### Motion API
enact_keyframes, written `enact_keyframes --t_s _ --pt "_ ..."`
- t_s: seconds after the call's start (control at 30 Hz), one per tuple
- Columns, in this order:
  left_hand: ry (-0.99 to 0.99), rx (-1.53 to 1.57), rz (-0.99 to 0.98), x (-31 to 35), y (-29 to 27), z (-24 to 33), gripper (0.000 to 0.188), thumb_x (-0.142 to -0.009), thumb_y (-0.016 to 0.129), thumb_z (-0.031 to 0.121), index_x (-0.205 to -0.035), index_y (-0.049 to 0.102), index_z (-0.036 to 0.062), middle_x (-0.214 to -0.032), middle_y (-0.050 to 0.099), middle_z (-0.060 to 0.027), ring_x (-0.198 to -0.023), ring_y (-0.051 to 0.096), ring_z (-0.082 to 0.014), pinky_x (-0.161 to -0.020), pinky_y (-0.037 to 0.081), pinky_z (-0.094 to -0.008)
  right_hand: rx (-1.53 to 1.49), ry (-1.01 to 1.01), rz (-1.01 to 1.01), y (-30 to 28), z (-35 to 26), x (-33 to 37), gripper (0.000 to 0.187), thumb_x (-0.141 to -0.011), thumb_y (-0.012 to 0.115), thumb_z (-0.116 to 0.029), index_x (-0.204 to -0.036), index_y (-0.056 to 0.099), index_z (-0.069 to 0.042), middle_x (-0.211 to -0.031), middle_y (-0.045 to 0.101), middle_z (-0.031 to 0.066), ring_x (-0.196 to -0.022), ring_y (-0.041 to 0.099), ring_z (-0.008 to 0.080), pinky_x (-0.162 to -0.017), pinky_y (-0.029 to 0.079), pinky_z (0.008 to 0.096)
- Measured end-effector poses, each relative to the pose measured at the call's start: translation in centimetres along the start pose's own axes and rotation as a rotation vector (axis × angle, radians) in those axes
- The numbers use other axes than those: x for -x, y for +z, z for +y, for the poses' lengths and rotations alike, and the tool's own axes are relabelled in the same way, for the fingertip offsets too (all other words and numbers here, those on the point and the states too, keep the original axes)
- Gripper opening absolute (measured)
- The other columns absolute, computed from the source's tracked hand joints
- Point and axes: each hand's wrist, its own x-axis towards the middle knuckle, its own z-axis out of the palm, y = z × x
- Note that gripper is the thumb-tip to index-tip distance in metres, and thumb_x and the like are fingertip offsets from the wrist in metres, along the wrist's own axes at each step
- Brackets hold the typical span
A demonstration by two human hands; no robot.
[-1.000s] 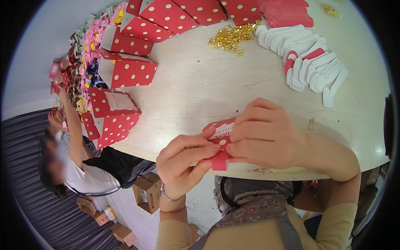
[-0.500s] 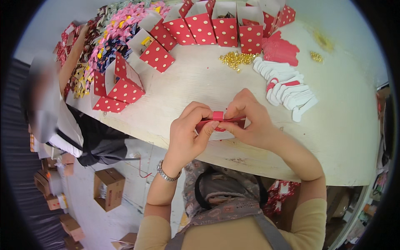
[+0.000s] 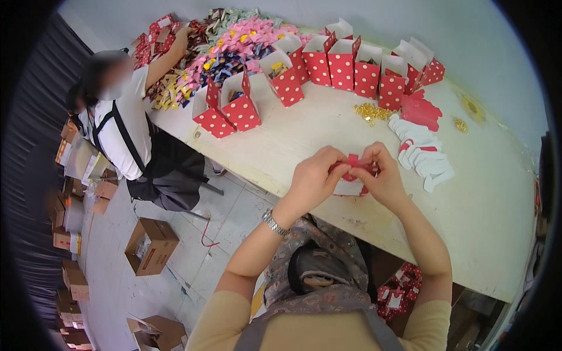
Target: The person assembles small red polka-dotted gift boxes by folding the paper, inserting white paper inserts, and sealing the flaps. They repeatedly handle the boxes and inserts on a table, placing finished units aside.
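Near the front edge of the table, both of my hands pinch the top of a small red box (image 3: pixel 349 188) with a white panel on its near side. A red tab (image 3: pixel 353 158) sticks up between my fingers. My left hand (image 3: pixel 316 177) grips the box top from the left, with thumb and fingers pressed together. From the right, my right hand (image 3: pixel 383 175) closes on the other end of the same top edge. My fingers hide much of the box top. Just to the right lie many white tags (image 3: pixel 422 153) in overlapping rows, a few with red parts.
Open red dotted boxes (image 3: pixel 341 64) stand along the back, more (image 3: pixel 240 108) at the left. Wrapped sweets (image 3: pixel 234 50) are heaped at the far left, where a co-worker (image 3: pixel 120 117) reaches in. Gold bells or beads (image 3: pixel 372 112) and red cutouts (image 3: pixel 421 112) lie behind the tags.
The whole view has swung left, so the table and my hands sit further right in it. Both hands keep their hold on the red box top, fingers shifted slightly.
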Motion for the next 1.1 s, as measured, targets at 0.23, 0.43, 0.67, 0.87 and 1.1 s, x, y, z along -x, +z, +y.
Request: enact_keyframes --t_s 0.23,0.43,0.67,0.87,1.1 --pt "0.267 -0.162 -0.069 -1.7 -5.0 -3.5 0.046 -0.079 0.071 0.010 -0.121 0.052 0.0019 -0.125 0.053 -0.0156 -0.121 0.047 -0.0284 -0.099 0.039 -0.0375 -0.048 0.106 -0.253 -5.9 -4.7 4.7 0.021 -0.081 0.072 -0.007 -0.089 0.053 -0.001 -0.080 0.059 0.0009 -0.075 0.056 0.0083 -0.070 0.047 0.0240" --pt "0.054 -1.620 0.313 -3.7 -17.2 -10.8 0.033 -0.084 0.065 0.042 -0.107 0.064 0.0182 -0.131 0.052 -0.0034 -0.117 0.048 -0.0290 -0.095 0.039 -0.0479 0.730 0.096 -0.348 -15.6 -8.9 13.0 0.012 -0.080 0.072 -0.011 -0.089 0.070 -0.003 -0.093 0.069 0.0094 -0.077 0.063 0.0214 -0.073 0.050 0.0305" --pt "0.468 -1.119 0.308 -1.4 -8.4 -0.8 0.022 -0.071 0.078 0.025 -0.073 0.060 0.0119 -0.108 0.064 -0.0046 -0.107 0.055 -0.0286 -0.093 0.040 -0.0471 0.516 -0.131 -0.085 -9.3 -4.3 10.4 0.010 -0.079 0.073 -0.011 -0.084 0.066 -0.006 -0.101 0.068 0.0097 -0.089 0.064 0.0247 -0.076 0.052 0.0346" --pt "0.208 -0.373 0.380 0.7 2.7 1.2 0.044 -0.076 0.074 0.038 -0.103 0.055 0.0087 -0.136 0.040 -0.0183 -0.130 0.036 -0.0396 -0.107 0.023 -0.0572 0.189 -0.357 0.088 0.5 4.8 2.3 0.054 -0.068 0.082 -0.012 -0.102 0.039 -0.010 -0.147 0.026 0.0258 -0.121 0.049 0.0364 -0.099 0.042 0.0442" --pt "-0.163 0.761 0.091 0.0 -0.6 -10.8 0.043 -0.084 0.069 0.038 -0.102 0.042 0.0095 -0.149 0.026 -0.0198 -0.129 0.035 -0.0218 -0.102 0.033 -0.0349 0.180 -0.334 -0.012 2.6 6.4 0.8 0.062 -0.067 0.082 -0.010 -0.106 0.033 -0.009 -0.147 0.017 0.0294 -0.136 0.028 0.0416 -0.107 0.030 0.0473"
